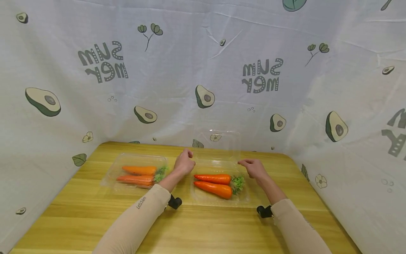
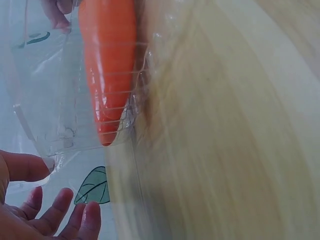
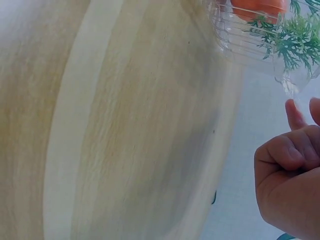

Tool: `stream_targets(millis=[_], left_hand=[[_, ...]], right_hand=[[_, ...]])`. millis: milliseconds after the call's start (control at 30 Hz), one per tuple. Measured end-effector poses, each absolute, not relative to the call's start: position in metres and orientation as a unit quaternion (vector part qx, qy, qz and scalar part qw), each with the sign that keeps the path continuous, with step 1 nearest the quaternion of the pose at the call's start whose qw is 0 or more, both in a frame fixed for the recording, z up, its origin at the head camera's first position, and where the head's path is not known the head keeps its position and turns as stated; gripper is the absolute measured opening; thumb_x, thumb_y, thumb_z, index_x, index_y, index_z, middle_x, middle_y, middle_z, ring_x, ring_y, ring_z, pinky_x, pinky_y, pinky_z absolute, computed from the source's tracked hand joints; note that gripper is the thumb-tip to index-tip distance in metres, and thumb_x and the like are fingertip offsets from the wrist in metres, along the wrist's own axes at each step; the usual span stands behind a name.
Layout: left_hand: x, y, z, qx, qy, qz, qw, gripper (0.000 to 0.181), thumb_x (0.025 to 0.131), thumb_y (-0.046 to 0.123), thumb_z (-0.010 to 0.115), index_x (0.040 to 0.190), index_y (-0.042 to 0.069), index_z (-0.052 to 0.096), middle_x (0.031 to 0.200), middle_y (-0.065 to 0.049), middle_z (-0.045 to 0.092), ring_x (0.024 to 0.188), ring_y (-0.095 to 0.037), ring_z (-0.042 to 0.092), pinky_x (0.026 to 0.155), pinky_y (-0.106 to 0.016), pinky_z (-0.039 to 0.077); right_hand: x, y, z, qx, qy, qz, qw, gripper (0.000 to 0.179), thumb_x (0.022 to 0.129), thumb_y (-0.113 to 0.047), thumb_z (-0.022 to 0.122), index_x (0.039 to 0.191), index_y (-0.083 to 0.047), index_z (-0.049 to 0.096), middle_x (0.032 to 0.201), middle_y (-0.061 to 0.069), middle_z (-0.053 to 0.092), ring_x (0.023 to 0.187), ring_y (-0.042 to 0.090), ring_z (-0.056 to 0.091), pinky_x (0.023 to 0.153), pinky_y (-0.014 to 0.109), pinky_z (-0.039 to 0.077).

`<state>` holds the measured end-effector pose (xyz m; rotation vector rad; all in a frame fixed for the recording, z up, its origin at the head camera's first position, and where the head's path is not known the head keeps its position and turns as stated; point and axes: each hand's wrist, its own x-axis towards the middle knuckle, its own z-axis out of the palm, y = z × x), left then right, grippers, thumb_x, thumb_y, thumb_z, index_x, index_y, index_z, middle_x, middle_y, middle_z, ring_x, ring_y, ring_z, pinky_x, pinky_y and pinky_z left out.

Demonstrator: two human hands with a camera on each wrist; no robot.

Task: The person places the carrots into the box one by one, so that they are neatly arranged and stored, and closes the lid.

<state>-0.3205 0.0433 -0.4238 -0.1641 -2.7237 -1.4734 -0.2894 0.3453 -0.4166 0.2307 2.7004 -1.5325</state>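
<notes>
Two orange carrots (image 1: 219,188) with green tops (image 1: 237,185) lie side by side in a clear plastic clamshell container (image 1: 203,201). Its see-through lid (image 1: 233,144) stands up at the back. At the back left corner is my left hand (image 1: 185,162); its thumb (image 2: 30,167) touches the plastic edge while the other fingers (image 2: 59,202) spread loosely apart from it. My right hand (image 1: 253,168) is at the back right corner, where thumb and forefinger pinch the plastic edge and the remaining fingers (image 3: 287,150) curl in.
To the left stands another clear container (image 1: 111,176) with carrots (image 1: 137,180) under its plastic. Both containers sit on a wooden table (image 1: 203,229). A white printed cloth (image 1: 177,70) hangs behind and along both sides.
</notes>
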Motion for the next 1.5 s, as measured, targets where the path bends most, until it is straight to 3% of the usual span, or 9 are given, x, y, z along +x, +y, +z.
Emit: stream_targets(millis=[267,533,867,1033,1300,1500], left_hand=[[-0.320,0.044,-0.423,-0.060,-0.887,-0.456,0.051,0.025,0.085,-0.003,0.060,0.106,0.010,0.055,0.109,-0.010,0.063,0.092,-0.027,0.055,0.080,-0.039,0.046],[-0.320,0.045,-0.424,-0.066,-0.887,-0.451,0.067,0.025,0.084,-0.004,0.058,0.104,0.010,0.058,0.108,-0.010,0.065,0.090,-0.027,0.057,0.078,-0.039,0.048],[-0.318,0.045,-0.424,-0.069,-0.889,-0.447,0.076,0.023,0.085,-0.004,0.060,0.104,0.009,0.061,0.107,-0.010,0.066,0.087,-0.026,0.056,0.073,-0.037,0.045],[-0.318,0.045,-0.426,-0.069,-0.889,-0.445,0.084,0.019,0.085,-0.002,0.062,0.100,0.010,0.062,0.103,-0.009,0.066,0.083,-0.026,0.055,0.069,-0.036,0.044],[-0.316,0.043,-0.426,-0.063,-0.889,-0.443,0.097,0.013,0.088,0.004,0.067,0.095,0.015,0.066,0.104,-0.006,0.069,0.081,-0.024,0.056,0.067,-0.035,0.043],[-0.313,0.041,-0.425,-0.064,-0.886,-0.446,0.106,0.012,0.088,0.005,0.070,0.091,0.015,0.066,0.103,-0.006,0.070,0.081,-0.024,0.056,0.068,-0.035,0.043]], right_hand=[[-0.287,0.345,-0.418,0.074,0.860,-0.505,-0.002,0.042,0.102,-0.029,0.060,0.132,0.001,0.063,0.057,-0.009,0.033,0.046,0.008,0.026,0.050,0.023,0.029],[-0.285,0.345,-0.416,0.074,0.852,-0.518,-0.008,0.042,0.103,-0.030,0.059,0.132,0.000,0.064,0.053,-0.009,0.032,0.044,0.008,0.025,0.048,0.023,0.029],[-0.279,0.345,-0.413,0.060,0.854,-0.517,-0.012,0.037,0.106,-0.023,0.050,0.134,-0.004,0.064,0.051,-0.008,0.037,0.042,0.009,0.023,0.046,0.023,0.028],[-0.273,0.347,-0.411,0.053,0.849,-0.525,-0.016,0.040,0.106,-0.019,0.041,0.135,-0.002,0.062,0.051,-0.008,0.033,0.044,0.010,0.021,0.047,0.025,0.026],[-0.271,0.350,-0.405,0.073,0.824,-0.561,-0.002,0.042,0.106,-0.029,0.047,0.134,-0.002,0.062,0.053,-0.007,0.032,0.046,0.012,0.024,0.048,0.026,0.026],[-0.266,0.352,-0.399,0.089,0.811,-0.578,0.021,0.053,0.106,-0.043,0.047,0.135,0.000,0.060,0.053,-0.009,0.032,0.046,0.009,0.027,0.046,0.023,0.026]])
